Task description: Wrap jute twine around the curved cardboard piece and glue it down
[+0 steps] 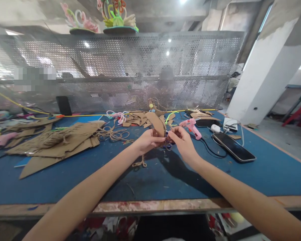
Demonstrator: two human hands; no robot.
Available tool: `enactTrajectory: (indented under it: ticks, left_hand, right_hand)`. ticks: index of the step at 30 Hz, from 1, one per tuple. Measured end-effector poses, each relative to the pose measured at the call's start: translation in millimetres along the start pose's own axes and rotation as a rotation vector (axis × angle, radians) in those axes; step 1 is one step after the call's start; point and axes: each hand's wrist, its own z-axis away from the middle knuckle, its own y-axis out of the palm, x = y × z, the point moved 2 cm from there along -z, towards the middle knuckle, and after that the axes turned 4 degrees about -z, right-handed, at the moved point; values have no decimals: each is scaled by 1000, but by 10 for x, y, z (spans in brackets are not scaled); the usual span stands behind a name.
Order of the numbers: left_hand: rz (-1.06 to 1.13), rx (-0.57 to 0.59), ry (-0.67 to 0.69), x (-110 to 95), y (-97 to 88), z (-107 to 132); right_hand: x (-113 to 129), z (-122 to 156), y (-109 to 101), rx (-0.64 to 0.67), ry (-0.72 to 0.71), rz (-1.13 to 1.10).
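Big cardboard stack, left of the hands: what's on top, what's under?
On the cardboard stack: a coil of twine. Under: a blue sheet pokes out at left; the rest is covered, can't tell.

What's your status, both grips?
Left grip: holding curved brown cardboard piece. Right grip: by its lower end, hold unclear. Pink plastic glue gun close beyond right grip.

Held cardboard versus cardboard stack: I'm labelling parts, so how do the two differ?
Held cardboard is one narrow, curved piece; the cardboard stack is several overlapping pieces, far larger overall.
The held cardboard is raised in the left hand; the cardboard stack lies on the table, with coiled twine on top.
Both are brown.
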Motion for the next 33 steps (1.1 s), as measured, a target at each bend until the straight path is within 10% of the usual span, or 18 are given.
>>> enactTrajectory:
  ticks: [8, 16, 33]
  left_hand:
    - [-49, -120, 211, -168, -7, 4]
    - [-133, -155, 146, -165, 66, 54]
    - [-489, -181, 431, -118, 109, 93]
  right_hand:
    - [-32, -27, -12, 38, 161, -129]
    - [146, -172, -210, -47, -232, 263]
    - [261, -211, -334, 4, -306, 205]
